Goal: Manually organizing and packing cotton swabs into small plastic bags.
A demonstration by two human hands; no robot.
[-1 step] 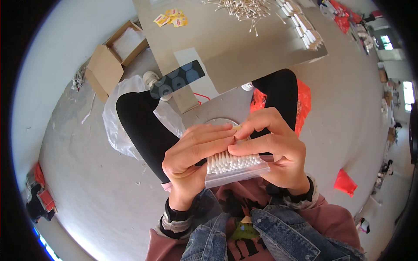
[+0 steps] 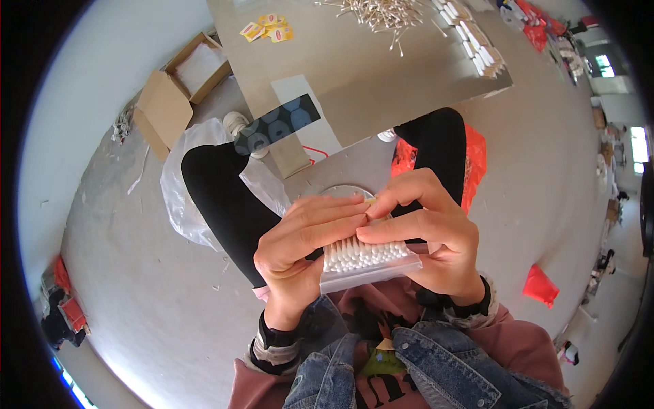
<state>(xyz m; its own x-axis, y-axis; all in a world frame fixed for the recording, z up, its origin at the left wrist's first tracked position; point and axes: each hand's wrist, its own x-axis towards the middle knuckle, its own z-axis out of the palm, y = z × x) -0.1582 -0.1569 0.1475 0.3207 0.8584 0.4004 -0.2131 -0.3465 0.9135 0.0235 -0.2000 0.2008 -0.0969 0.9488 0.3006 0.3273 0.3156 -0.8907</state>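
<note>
A clear plastic zip bag [image 2: 371,275] packed with white-tipped cotton swabs [image 2: 365,257] is held between my hands above my lap. Its zip edge points toward me, with the swab heads lined up just inside. My left hand [image 2: 300,235] grips the left side, its fingers lying across the top. From the right, my right hand [image 2: 439,228] grips the bag, with thumb underneath and fingertips pressing on top. Both sets of fingertips meet near the far end, where a small yellowish bit [image 2: 370,201] shows. My fingers hide most of the bag's far half.
A table [image 2: 381,88] ahead bears loose cotton swabs [image 2: 388,15], rows of bundled swabs [image 2: 477,44] and small yellow cards [image 2: 276,31]. Left of it lies an open cardboard box [image 2: 167,102]. A clear plastic bag [image 2: 180,198] and red plastic [image 2: 477,163] lie beside my legs.
</note>
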